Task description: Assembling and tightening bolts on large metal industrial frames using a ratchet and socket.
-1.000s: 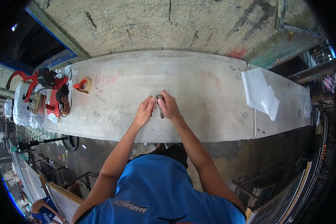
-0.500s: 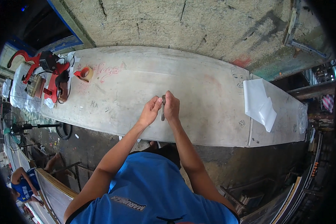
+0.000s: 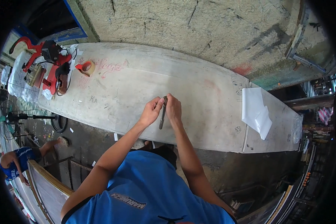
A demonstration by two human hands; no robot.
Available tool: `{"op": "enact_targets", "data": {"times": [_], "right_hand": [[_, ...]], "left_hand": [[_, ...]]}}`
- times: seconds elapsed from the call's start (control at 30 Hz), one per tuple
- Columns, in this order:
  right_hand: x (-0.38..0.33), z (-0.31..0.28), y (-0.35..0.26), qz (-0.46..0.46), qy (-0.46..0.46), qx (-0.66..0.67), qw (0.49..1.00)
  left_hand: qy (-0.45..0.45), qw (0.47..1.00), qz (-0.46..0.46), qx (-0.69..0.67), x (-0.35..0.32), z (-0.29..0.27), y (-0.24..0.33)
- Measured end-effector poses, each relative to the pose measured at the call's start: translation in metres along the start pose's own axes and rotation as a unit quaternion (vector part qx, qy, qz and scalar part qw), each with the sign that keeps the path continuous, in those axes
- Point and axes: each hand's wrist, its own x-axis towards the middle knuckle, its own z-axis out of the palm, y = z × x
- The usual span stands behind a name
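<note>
Both my hands meet above the middle of a long whitish table (image 3: 198, 119). Between them is a slim, dark metal wrench-like tool (image 3: 162, 120), its thin handle slanting down toward me and its wider head at the fingertips. My left hand (image 3: 151, 112) pinches it near the head with thumb and fingers. From the other side my right hand (image 3: 174, 109) closes round the head, hiding part of it. The exact kind of tool is too small to make out.
At the table's left stand a red and black press machine (image 3: 58, 56) and a tape roll in a red dispenser (image 3: 87, 68). A white sheet (image 3: 254, 112) lies to the right. A rough wall (image 3: 168, 26) rises behind. Another person (image 3: 20, 162) is at lower left, near a fan (image 3: 11, 118).
The tool has tilted slightly, and more of its handle shows below my hands. Both hands keep their grip. The whole view has shifted a little, and the other person's arm and leg have moved.
</note>
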Motion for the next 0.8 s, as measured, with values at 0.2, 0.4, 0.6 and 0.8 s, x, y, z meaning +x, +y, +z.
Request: {"op": "enact_targets", "data": {"times": [0.2,0.4,0.6,0.8], "right_hand": [[-0.007,0.006,-0.004,-0.079,0.017,0.082,0.993],[0.000,0.020,0.021,-0.182,0.067,0.129,0.972],[0.013,0.036,0.035,-0.243,0.109,0.155,0.951],[0.020,0.039,0.034,-0.269,0.122,0.181,0.938]], "left_hand": [[0.017,0.999,-0.006,-0.041,-0.001,-0.003,0.001],[0.007,0.991,-0.057,-0.121,-0.010,0.004,0.013],[0.026,0.992,-0.069,-0.099,-0.007,0.007,0.012],[0.037,0.993,-0.055,-0.093,0.001,0.009,0.009]]}}
